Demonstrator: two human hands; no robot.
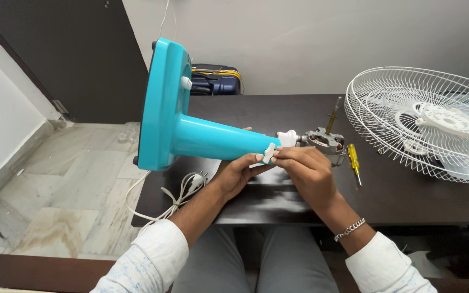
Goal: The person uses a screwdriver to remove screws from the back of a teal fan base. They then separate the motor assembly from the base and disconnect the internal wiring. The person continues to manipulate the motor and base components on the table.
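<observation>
Both hands (pixel 278 171) pinch smooth turquoise plastic stand (pixel 191 127).

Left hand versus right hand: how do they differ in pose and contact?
The left hand cups the turquoise fan stand from beneath, palm up; the right hand comes over the top, pinching the white knob. Only the right wrist wears a bracelet. Both meet at the stand's narrow end.

The turquoise plastic fan stand (pixel 191 130) lies tipped sideways across the dark tabletop's left edge (round base upright), small white plastic knob (pixel 268 153) at its neck.
</observation>
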